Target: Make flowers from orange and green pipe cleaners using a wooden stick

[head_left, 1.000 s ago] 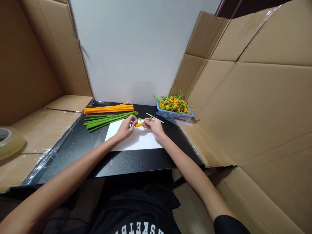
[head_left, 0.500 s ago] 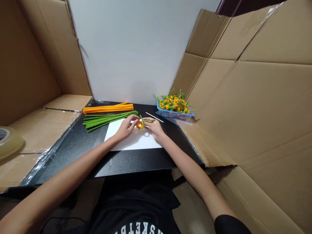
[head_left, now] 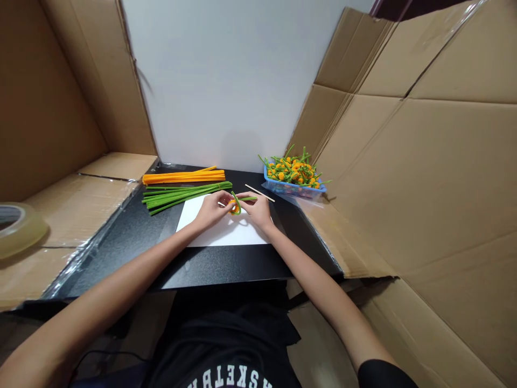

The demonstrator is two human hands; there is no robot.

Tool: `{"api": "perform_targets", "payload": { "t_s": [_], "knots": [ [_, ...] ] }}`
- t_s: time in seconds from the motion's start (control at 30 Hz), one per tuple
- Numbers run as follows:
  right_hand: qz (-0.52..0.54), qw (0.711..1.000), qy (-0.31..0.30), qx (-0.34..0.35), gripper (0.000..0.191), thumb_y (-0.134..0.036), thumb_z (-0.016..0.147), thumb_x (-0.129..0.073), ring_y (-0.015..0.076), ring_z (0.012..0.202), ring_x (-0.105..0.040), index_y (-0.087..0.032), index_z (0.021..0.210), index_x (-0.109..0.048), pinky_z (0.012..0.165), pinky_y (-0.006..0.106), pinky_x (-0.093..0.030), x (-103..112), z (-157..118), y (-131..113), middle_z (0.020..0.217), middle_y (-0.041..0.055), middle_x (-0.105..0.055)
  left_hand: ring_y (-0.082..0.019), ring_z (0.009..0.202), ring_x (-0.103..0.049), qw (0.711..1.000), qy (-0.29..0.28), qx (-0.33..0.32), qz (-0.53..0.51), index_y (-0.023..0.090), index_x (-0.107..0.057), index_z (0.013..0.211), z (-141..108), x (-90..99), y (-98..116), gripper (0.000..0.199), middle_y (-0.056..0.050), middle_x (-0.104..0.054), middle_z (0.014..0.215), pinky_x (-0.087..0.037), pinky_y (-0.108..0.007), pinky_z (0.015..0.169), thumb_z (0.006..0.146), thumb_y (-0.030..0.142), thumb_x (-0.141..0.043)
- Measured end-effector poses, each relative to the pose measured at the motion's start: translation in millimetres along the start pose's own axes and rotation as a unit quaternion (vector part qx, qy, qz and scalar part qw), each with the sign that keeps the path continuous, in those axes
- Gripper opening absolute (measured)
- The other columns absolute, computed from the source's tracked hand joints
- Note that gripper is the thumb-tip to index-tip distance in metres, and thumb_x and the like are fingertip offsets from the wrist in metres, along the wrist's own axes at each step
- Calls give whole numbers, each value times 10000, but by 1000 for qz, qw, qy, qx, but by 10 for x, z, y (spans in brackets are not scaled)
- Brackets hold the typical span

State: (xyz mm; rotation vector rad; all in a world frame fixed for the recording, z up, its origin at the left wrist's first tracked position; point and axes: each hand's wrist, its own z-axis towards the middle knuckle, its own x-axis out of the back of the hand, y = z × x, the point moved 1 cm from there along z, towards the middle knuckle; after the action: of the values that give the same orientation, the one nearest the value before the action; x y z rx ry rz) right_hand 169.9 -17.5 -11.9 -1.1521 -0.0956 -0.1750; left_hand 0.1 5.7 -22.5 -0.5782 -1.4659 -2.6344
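Between my two hands, above a white sheet (head_left: 218, 234), is an orange pipe-cleaner coil (head_left: 233, 206) with a green pipe cleaner (head_left: 238, 203) bent around it. My left hand (head_left: 214, 209) pinches the orange coil from the left side. My right hand (head_left: 257, 209) is closed on the green pipe cleaner from the right, and one green end sticks out across its fingers. The fingertips partly hide where orange and green meet. Just beyond my right hand, a thin wooden stick (head_left: 259, 193) lies slanted on the black table.
Orange pipe cleaners (head_left: 183, 177) lie bundled at the back left, with green pipe cleaners (head_left: 186, 195) in front. A blue basket (head_left: 294, 188) heaped with orange-and-green pieces stands at the back right. Cardboard walls (head_left: 444, 172) flank the black table (head_left: 194, 267). A tape roll (head_left: 28, 229) sits far left.
My left fingers have closed in on the orange coil, and both hands are nearer each other. The whole view has shifted slightly.
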Motion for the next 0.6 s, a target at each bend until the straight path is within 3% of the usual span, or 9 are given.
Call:
{"api": "perform_targets", "payload": {
  "t_s": [0.13, 0.27, 0.4, 0.6],
  "knots": [
    [-10, 1000, 16, -8, 145, -306, 740, -754, 230, 809, -722, -191, 824, -783, 794, 340, -560, 6, 25, 38, 851, 71, -777, -181, 733, -659, 999, 6, -24, 47, 164, -703, 872, -23, 21, 98, 227, -55, -714, 801, -539, -296, 668, 817, 379, -656],
    [-69, 997, 21, 8, 131, -302, 780, -715, 217, 758, -718, -188, 787, -779, 736, 319, -551, 8, 31, -4, 819, 66, -778, -177, 724, -659, 999, 22, 0, 27, 153, -699, 846, -17, 16, 93, 229, -59, -720, 794, -518, -285, 667, 800, 374, -659],
    [-135, 989, 16, 53, 172, -328, 829, -676, 197, 746, -707, -195, 811, -783, 722, 305, -538, 14, 17, -61, 841, 58, -778, -178, 698, -667, 997, 50, 46, -37, 147, -699, 829, 14, -30, -20, 274, -63, -723, 765, -509, -276, 654, 764, 413, -686],
    [-179, 972, -21, 152, 185, -328, 872, -645, 219, 872, -665, -212, 812, -776, 702, 313, -542, 35, 6, -95, 904, 81, -754, -174, 664, -651, 987, 69, 91, -118, 154, -698, 761, 53, -87, -153, 249, -56, -710, 739, -500, -280, 637, 685, 389, -735]
  ]
}}
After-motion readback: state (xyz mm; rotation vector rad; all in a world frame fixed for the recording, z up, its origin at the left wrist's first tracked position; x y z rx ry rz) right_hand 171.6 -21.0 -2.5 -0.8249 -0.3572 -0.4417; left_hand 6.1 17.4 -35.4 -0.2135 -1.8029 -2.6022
